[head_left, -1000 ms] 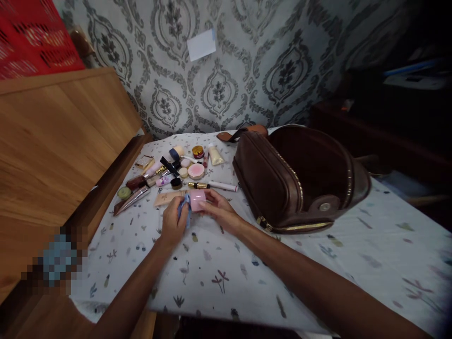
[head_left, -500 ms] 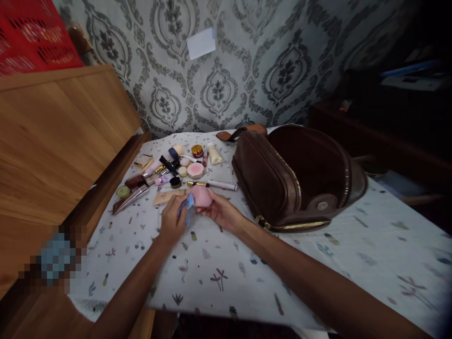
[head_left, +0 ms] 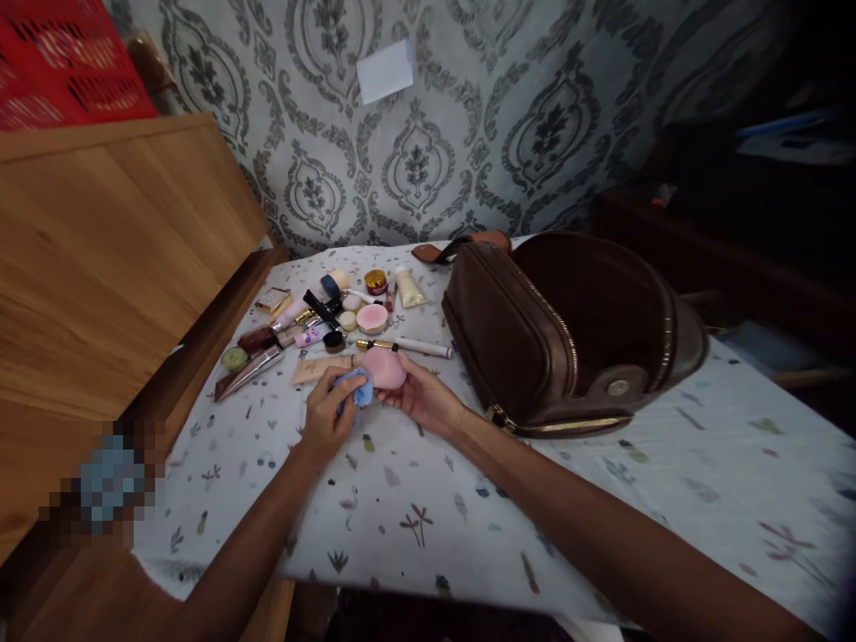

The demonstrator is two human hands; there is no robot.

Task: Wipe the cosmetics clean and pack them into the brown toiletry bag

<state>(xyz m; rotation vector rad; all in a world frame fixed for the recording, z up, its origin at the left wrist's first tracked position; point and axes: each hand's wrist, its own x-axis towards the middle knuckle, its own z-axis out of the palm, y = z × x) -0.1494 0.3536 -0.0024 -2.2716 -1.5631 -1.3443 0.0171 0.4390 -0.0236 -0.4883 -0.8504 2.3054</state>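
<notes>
We take the step in hand to be wiping: our left hand (head_left: 327,417) pinches a crumpled blue cloth (head_left: 362,390) between thumb and fingers, while our right hand (head_left: 429,399) holds a pink container (head_left: 383,368) from its right side, fingers curled beneath it. The cloth sits right by the container's left edge; whether it presses there or only lies just beside it, we cannot quite tell. In our judgement the next move calls for a steady right hand and a light pass of the cloth, with the container turned so that each side can be reached. The container is in front of us over the cloth-covered counter (head_left: 401,486), near a beige tube (head_left: 324,368) and a gold-and-black tube (head_left: 375,345), to the left of the brown bag (head_left: 498,325). It looks squat and rounded, a plain soft pink with a smooth face towards us; any lettering is too small to make out, and our fingers hide its lower right part.
</notes>
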